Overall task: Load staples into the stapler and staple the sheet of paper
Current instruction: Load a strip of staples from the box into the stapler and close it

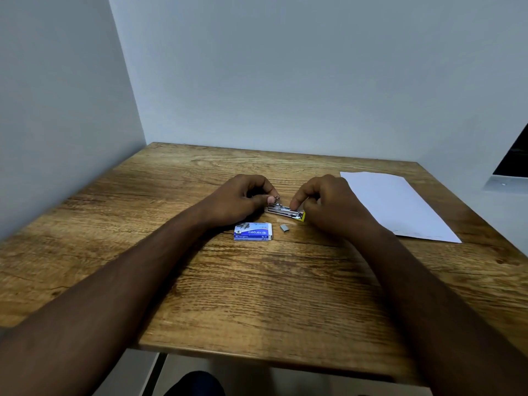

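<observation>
Wood-grain table [285, 295]. Left hand [243, 198] pinches the stapler [284, 210] at its metal end; right hand [328, 204], fingers curled, grips the yellow end. Staple box [253, 231] and staple strip [284, 228] lie just beside the stapler; paper sheet [400, 207] near.

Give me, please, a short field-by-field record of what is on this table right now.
table: wooden, set in a wall corner
stapler: lies between the hands, yellow end at right
left hand: pinches a small metal part at the stapler's left end
right hand: fingers hold the stapler's right end
staples: loose strip beside the box
box: blue and white, nearer than the stapler
paper: flat at right, untouched
</observation>
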